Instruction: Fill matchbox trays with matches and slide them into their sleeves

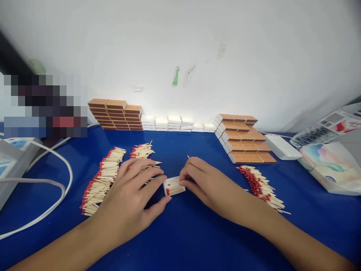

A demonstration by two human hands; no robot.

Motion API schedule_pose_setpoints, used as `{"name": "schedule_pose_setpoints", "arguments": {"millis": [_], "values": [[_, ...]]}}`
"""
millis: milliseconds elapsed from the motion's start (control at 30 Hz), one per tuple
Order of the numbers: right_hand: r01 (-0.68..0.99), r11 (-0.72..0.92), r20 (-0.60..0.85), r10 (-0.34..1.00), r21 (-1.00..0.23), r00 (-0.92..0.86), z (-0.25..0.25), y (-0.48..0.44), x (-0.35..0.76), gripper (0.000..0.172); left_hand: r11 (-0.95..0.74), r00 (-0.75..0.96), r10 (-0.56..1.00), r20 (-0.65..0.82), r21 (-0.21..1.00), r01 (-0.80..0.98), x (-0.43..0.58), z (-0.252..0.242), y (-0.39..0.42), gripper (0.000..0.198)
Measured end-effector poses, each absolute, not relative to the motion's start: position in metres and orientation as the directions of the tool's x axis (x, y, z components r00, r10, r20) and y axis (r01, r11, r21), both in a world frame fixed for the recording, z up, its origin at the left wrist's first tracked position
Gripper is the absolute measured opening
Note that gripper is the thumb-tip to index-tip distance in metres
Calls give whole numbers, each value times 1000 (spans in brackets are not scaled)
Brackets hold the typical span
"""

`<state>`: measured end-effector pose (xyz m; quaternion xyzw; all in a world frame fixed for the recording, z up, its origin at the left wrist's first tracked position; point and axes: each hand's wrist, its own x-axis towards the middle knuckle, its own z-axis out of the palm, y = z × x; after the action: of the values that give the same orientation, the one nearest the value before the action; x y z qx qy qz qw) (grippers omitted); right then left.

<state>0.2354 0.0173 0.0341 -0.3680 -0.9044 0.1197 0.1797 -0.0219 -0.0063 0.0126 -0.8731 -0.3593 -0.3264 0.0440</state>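
A small white matchbox tray (176, 191) lies on the blue table in front of me, with a few red-tipped matches (175, 191) in it. My left hand (138, 192) holds the tray's left end between thumb and index finger, the other fingers spread. At the right end, the fingers of my right hand (200, 178) are pinched together over the tray. Red-tipped matches (188, 156) stick out past those fingers; how many they hold is hidden. Loose matches (142, 150) lie beyond my left hand, partly covered by it.
Long match piles flank my hands, one on the left (97, 186) and one on the right (261, 186). Along the wall stand brown matchboxes (115, 116), white trays (175, 124) and more stepped matchboxes (245, 137). A tissue pack (329, 167), white cables (69, 169) and a power strip (14, 162) sit at the sides.
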Motion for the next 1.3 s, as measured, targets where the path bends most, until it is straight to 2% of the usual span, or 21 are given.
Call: {"name": "schedule_pose_setpoints", "arguments": {"millis": [167,267,367,500,667,867,1300], "values": [[594,800,344,585,-91,-735,21,18,228,17,-738,529,600,599,161,655,-21,12,-6,19],[592,805,377,558,-30,-739,22,17,227,17,-739,534,607,588,170,652,-21,12,-6,19],[597,794,348,596,-118,-724,30,16,231,16,-742,539,603,588,164,651,-22,13,-6,18],[674,687,344,723,-271,-599,42,25,253,14,-743,540,598,592,157,650,-22,13,-5,19],[828,518,216,852,-217,-476,44,53,291,15,-740,532,601,596,164,652,-23,14,-5,19],[858,450,48,890,-246,-453,35,64,300,18,-740,530,599,601,163,652,-23,15,-6,19],[838,454,6,880,-302,-475,37,64,308,22,-742,540,600,591,157,652,-24,14,-6,19]]}}
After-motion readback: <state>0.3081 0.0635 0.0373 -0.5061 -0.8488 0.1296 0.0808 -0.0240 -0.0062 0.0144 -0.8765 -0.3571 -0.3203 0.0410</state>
